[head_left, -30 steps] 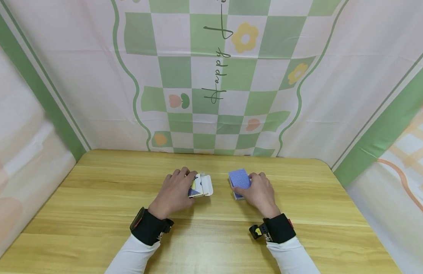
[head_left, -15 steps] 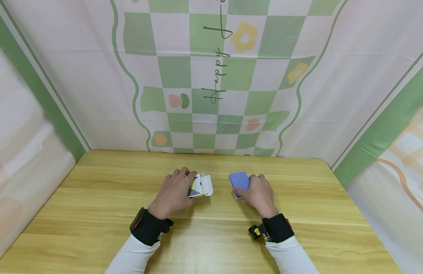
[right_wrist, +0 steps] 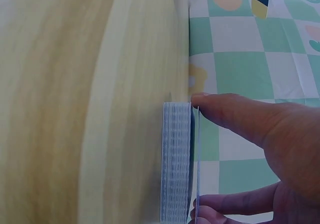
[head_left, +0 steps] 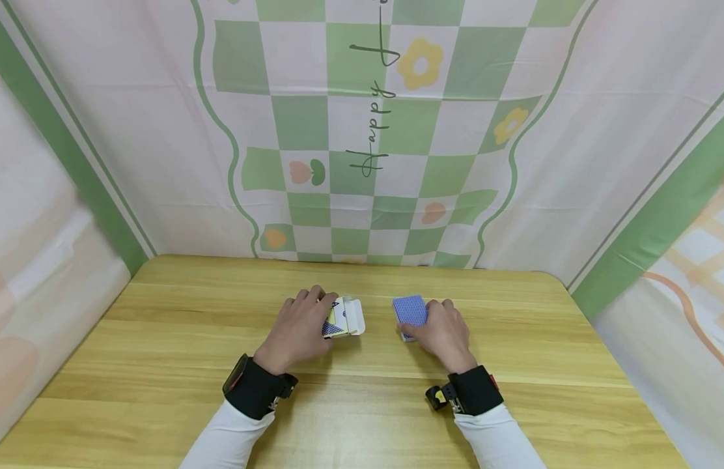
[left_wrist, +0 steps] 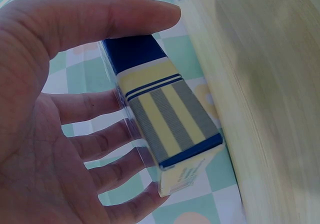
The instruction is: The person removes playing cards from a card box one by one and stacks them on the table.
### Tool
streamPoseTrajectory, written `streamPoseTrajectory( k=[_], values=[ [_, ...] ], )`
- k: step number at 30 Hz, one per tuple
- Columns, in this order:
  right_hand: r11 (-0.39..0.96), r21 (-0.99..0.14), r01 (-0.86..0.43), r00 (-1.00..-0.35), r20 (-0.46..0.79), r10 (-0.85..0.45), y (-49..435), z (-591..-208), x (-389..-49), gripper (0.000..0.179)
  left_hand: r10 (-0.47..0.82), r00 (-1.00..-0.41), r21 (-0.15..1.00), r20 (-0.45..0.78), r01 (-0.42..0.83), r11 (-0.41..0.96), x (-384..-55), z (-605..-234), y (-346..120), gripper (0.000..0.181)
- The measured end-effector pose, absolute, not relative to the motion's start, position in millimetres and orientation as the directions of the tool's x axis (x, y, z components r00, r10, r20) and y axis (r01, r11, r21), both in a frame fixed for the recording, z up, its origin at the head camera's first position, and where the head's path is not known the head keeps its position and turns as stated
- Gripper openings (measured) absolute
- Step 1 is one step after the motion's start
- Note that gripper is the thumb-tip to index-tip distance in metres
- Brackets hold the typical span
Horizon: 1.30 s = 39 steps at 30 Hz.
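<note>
My left hand (head_left: 295, 330) grips a playing-card box (head_left: 337, 324) around its sides, thumb on the near side and fingers on the far side. The box's white end flap (head_left: 355, 317) stands open toward the right. In the left wrist view, the box's narrow side (left_wrist: 167, 104) shows blue, cream and grey stripes. To the right, my right hand (head_left: 444, 332) pinches a blue-backed playing card (head_left: 410, 310) by its edges. The right wrist view shows this card edge-on, as a thin line just apart from the deck of cards (right_wrist: 176, 164), which rests on the table.
The light wooden table (head_left: 362, 404) extends around both hands. Behind its far edge hangs a green-and-white checkered cloth (head_left: 362, 215). Bare table lies between the box and the deck.
The right hand's card has turned slightly, its far edge shifting toward me over the deck. That hand has moved only a little. The left hand and box stay put.
</note>
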State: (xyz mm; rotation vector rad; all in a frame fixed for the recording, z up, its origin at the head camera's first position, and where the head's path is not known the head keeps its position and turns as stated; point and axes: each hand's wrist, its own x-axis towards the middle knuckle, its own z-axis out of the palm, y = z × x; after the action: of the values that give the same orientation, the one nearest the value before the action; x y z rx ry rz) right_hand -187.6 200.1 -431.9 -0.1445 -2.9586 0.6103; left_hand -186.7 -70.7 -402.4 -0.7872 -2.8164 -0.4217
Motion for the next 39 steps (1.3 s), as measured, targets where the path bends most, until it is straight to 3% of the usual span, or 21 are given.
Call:
streamPoseTrajectory(
  k=[39],
  values=[
    [0.913, -0.404, 0.051, -0.991, 0.093, 0.096, 200.8, -433.9, -186.2, 0.072, 0.487, -0.837, 0.215, 0.251, 0.539, 0.815, -186.0, -402.4, -69.6, 0.069]
  ],
)
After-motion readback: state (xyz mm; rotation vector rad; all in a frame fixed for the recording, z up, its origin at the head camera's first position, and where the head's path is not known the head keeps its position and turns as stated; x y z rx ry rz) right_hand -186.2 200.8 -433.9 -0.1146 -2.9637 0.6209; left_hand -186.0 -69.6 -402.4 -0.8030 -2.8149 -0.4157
